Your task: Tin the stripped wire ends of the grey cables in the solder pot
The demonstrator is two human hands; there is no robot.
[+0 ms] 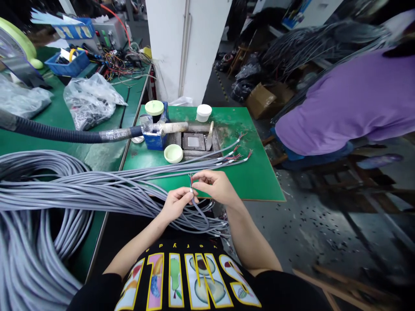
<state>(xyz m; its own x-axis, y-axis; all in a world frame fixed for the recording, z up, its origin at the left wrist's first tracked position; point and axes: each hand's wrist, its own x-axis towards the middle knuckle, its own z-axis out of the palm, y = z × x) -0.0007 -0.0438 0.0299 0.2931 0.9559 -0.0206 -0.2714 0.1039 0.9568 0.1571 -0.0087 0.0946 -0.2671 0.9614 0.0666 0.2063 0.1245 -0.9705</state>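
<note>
My left hand (177, 202) is closed on the end of a grey cable (196, 204), just below a white band on it. Thin coloured wires (191, 179) fan upward from that cable end. My right hand (212, 185) is pinched at those wires, thumb and forefinger together. Behind my hands, more grey cables (155, 172) run across the green bench, their stripped ends (238, 149) showing red and dark wires. Other cable ends (207, 225) hang in front of me, under my forearms.
A solder pot (193, 141) is set into the bench, with a scraper (210, 136) leaning there. Around it are a white tub (204, 113), a pale dish (173, 153) and a hose (74, 134). Coiled cables (39, 242) fill the left. A person in purple (353, 103) sits at right.
</note>
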